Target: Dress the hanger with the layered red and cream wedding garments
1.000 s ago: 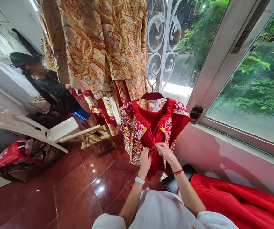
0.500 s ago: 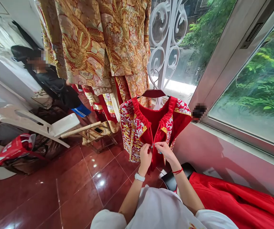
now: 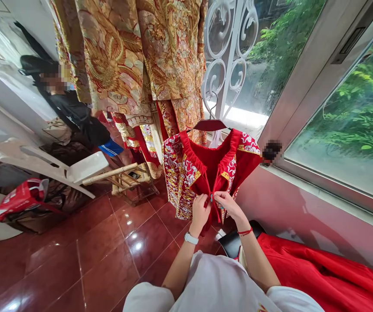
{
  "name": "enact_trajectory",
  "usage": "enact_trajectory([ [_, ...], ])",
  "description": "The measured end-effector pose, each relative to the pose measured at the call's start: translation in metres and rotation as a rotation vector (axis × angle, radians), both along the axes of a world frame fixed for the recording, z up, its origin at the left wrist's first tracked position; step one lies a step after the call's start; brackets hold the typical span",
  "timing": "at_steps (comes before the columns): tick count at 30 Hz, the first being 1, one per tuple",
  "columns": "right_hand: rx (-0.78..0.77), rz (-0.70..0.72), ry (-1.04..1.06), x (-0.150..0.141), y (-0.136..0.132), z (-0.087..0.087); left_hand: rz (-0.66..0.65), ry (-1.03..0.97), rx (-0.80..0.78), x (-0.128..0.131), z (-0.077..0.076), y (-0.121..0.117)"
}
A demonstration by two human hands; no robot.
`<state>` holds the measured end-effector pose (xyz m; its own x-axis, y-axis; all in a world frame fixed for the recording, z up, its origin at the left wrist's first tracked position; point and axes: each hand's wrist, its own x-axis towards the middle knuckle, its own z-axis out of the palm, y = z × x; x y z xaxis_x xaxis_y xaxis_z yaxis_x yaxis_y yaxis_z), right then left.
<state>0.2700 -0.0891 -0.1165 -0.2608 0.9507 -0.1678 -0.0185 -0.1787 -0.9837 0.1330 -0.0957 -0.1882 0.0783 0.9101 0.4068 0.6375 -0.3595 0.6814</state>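
Observation:
A red jacket [image 3: 177, 171] with gold and silver embroidery hangs open at the front on a dark hanger [image 3: 211, 125]. Two thin red cords [image 3: 210, 184] run down from its gathered neckline to my fingers. My left hand [image 3: 201, 212] is closed in a pinch on the cords at the jacket's front. Right beside it, my right hand [image 3: 229, 204] also pinches the cords, its fingertips almost touching the left ones. A small teal spot shows between the fingertips; I cannot tell what it is. A loose cord end dangles below my right fingers.
Gold embroidered garments [image 3: 115, 56] hang at the upper left. A bamboo stool [image 3: 131, 177] and a tipped white chair [image 3: 87, 168] stand left. Red cloth [image 3: 319, 273] lies at the lower right beside a black seat [image 3: 232, 245]. A person [image 3: 76, 117] is at the far left.
Both hands have shifted slightly right and up along the cords. A cord end now hangs below my right hand, and the teal spot shows between the fingertips.

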Motion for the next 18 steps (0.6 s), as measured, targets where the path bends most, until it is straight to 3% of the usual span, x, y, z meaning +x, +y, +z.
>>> enact_trajectory([
  [7, -0.007, -0.069, 0.100, -0.004, 0.013, 0.015, -0.052, -0.164, -0.079, -0.004, -0.006, 0.000],
  [15, -0.035, -0.093, 0.157, -0.012, 0.006, 0.005, -0.019, -0.215, -0.067, -0.006, 0.017, 0.009],
  [18, -0.018, -0.102, 0.136, -0.008, 0.009, 0.004, -0.046, -0.235, -0.075, 0.000, 0.017, 0.009],
])
